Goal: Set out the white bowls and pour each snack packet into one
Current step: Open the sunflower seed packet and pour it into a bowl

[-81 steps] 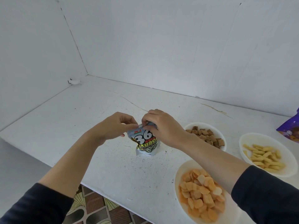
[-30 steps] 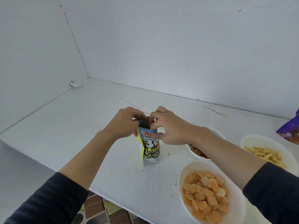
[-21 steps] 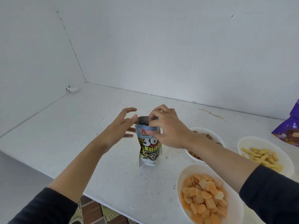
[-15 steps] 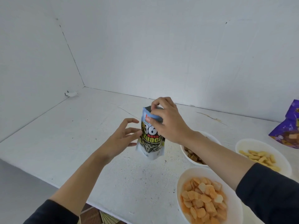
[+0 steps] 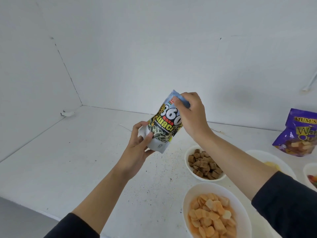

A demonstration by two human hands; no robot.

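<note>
White walls close in a white, speckled bench (image 5: 89, 162) on which four white bowls show: a round one of brown square biscuits (image 5: 203, 163), a larger one of orange crisps (image 5: 214, 215) nearest the person, one with pale yellow pieces (image 5: 272, 164) mostly hidden behind the right forearm, and a fourth with colourful pieces (image 5: 311, 177) cut off at the right edge. A purple snack bag (image 5: 299, 133) stands at the far right.

The task's thing, a small glossy sunflower-seed packet printed with "360" and "Kuaci" (image 5: 165, 124), is held in the air above the bench, tilted with its top leaning away to the right. The left hand (image 5: 139, 146) is closed around its lower corner, thumb on the front. The right hand (image 5: 190, 115) pinches the top edge between fingers and thumb. Whether the top is already torn open I cannot tell.

No empty bowl is in sight, so the seeds probably need a fresh one set out first, on the bare bench to the left. To do this well, I would keep the packet's mouth upward until it is over that bowl, steady the base with the left hand, then tip slowly, low over the rim, since small seeds are likely to scatter.
</note>
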